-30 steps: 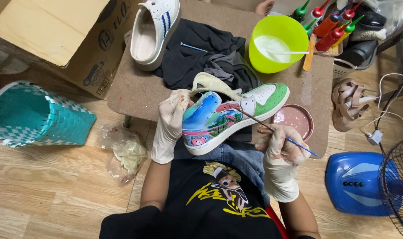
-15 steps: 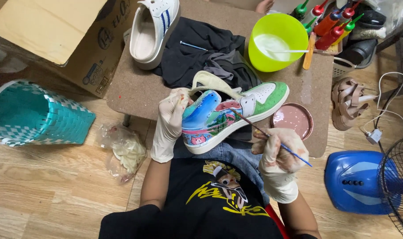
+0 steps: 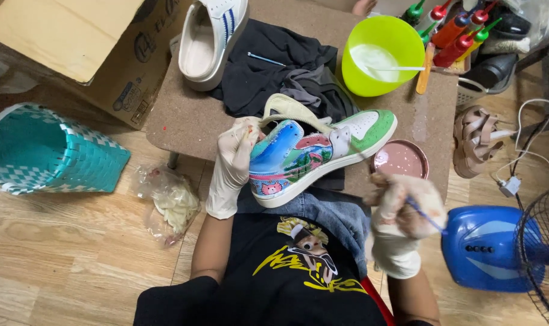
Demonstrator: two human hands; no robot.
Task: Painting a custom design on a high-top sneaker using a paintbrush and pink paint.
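A: Where is the painted sneaker (image 3: 313, 154) held?

B: Above the lap, at the near edge of the low board (image 3: 184, 121). It is gripped at the heel by the left hand (image 3: 231, 166), gloved, fingers curled and pressed together around the collar. The toe is pointed toward 2 o'clock.

A: And the right hand (image 3: 401, 220)?

B: Gloved and blurred, lifted clear of the shoe toward 4 o'clock. A thin brush (image 3: 424, 215) is pinched between its fingertips; the exact grip cannot be told through the blur.

A: How much is judged painted?

B: The side panel is covered: blue at the heel, green and red scenery, a pink figure low down, green on the toe cap. The toe box, laces and sole are left white. The far side is hidden. A second, unpainted shoe (image 3: 211, 36) is seen at 11 o'clock.

A: Supplies?

B: A pink paint dish (image 3: 401, 160) just beside the toe; a lime bowl (image 3: 380, 57) and squeeze bottles (image 3: 458, 30) at 1 o'clock.
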